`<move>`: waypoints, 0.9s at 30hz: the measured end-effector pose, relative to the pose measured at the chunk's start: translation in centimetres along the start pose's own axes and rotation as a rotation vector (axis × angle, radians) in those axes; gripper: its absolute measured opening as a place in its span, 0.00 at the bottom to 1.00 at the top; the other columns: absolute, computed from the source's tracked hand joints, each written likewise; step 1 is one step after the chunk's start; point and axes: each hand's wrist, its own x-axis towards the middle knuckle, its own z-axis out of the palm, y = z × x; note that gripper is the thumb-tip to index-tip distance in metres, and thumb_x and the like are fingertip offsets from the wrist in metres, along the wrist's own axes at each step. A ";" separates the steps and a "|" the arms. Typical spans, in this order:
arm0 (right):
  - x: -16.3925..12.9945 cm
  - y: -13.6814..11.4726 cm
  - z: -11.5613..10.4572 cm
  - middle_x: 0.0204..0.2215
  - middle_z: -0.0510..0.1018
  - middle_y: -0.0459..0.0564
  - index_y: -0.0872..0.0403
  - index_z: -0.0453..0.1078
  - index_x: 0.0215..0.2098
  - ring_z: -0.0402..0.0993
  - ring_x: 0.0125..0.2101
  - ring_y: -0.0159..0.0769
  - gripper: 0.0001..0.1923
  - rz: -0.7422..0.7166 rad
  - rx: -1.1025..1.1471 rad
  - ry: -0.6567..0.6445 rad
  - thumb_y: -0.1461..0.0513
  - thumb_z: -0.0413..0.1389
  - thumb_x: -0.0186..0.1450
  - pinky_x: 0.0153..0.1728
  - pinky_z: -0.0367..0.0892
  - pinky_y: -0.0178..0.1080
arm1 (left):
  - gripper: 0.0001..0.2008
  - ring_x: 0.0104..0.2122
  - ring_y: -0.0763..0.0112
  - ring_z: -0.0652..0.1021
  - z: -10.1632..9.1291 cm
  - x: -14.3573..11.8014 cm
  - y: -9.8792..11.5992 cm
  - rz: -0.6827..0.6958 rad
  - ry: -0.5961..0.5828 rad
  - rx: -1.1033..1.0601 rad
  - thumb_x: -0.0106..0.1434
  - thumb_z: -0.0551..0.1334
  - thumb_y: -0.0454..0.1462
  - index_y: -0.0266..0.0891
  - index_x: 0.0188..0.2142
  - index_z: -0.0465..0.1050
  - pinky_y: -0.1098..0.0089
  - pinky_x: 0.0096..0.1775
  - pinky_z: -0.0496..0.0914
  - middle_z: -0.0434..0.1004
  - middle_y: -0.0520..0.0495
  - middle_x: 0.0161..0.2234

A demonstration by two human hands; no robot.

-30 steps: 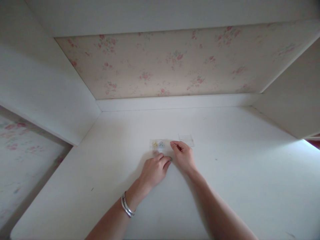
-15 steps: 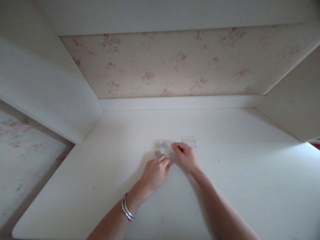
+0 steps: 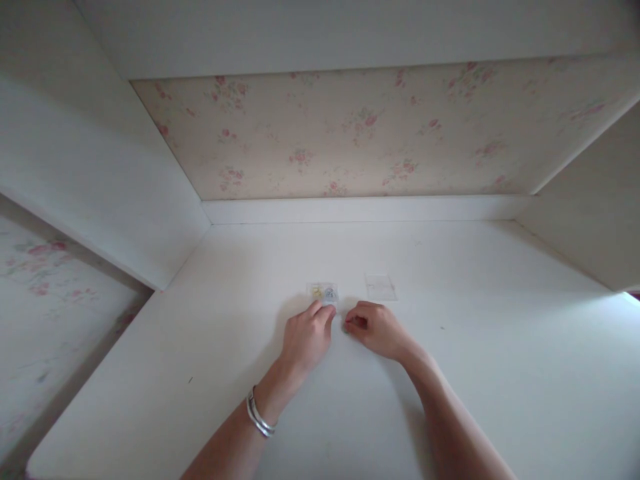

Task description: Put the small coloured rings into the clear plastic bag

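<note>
A small clear plastic box (image 3: 323,287) lies on the white tabletop, with yellow pieces (image 3: 317,292) and bluish-grey pieces (image 3: 330,293) in its far compartments. My left hand (image 3: 306,337), a silver bangle on its wrist, has its fingers closed at the box's near edge and hides that part of it. Just right of the box, my right hand (image 3: 380,330) is pinched low over the tabletop. Something tiny seems to be between its fingertips, too small to name. Behind that hand lies a flat clear plastic lid (image 3: 381,287), touched by neither hand.
The white tabletop (image 3: 280,413) runs back to a low white ledge (image 3: 350,210) under floral wallpaper (image 3: 320,133). White panels stand left (image 3: 125,200) and right (image 3: 590,200). A small dark speck (image 3: 191,380) lies at left, another (image 3: 443,328) at right.
My right hand has drawn back toward me from the box's right side, staying pinched. My left hand has shifted slightly up and left, covering the near compartment that showed before.
</note>
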 end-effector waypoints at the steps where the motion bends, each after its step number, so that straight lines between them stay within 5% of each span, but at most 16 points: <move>1: 0.0 0.0 0.1 0.24 0.73 0.44 0.50 0.75 0.28 0.66 0.23 0.30 0.07 0.003 -0.009 -0.003 0.63 0.54 0.58 0.26 0.56 0.32 | 0.13 0.34 0.71 0.77 -0.1 -0.1 0.0 -0.007 0.011 -0.003 0.69 0.50 0.39 0.46 0.42 0.72 0.74 0.32 0.66 0.76 0.50 0.36; 11: 0.0 0.0 -0.1 0.25 0.73 0.45 0.52 0.73 0.28 0.67 0.25 0.31 0.09 -0.006 0.040 0.013 0.62 0.51 0.61 0.27 0.58 0.32 | 0.14 0.34 0.71 0.76 -1.2 -0.9 -0.1 0.006 0.039 -0.059 0.69 0.48 0.40 0.45 0.38 0.73 0.73 0.35 0.67 0.76 0.49 0.35; 20: 1.1 0.0 1.3 0.24 0.70 0.46 0.53 0.72 0.29 0.64 0.25 0.32 0.11 0.043 0.163 0.294 0.58 0.50 0.64 0.27 0.59 0.34 | 0.14 0.31 0.68 0.77 0.3 -1.9 1.4 0.161 -0.151 -0.029 0.68 0.48 0.38 0.44 0.35 0.73 0.70 0.33 0.69 0.76 0.49 0.32; 27: 1.7 -1.0 3.1 0.23 0.69 0.45 0.52 0.73 0.32 0.63 0.23 0.32 0.14 0.100 0.205 0.441 0.54 0.50 0.64 0.26 0.59 0.35 | 0.15 0.31 0.68 0.77 0.9 -2.1 1.9 0.150 -0.212 -0.036 0.68 0.48 0.39 0.43 0.39 0.73 0.70 0.32 0.70 0.76 0.46 0.33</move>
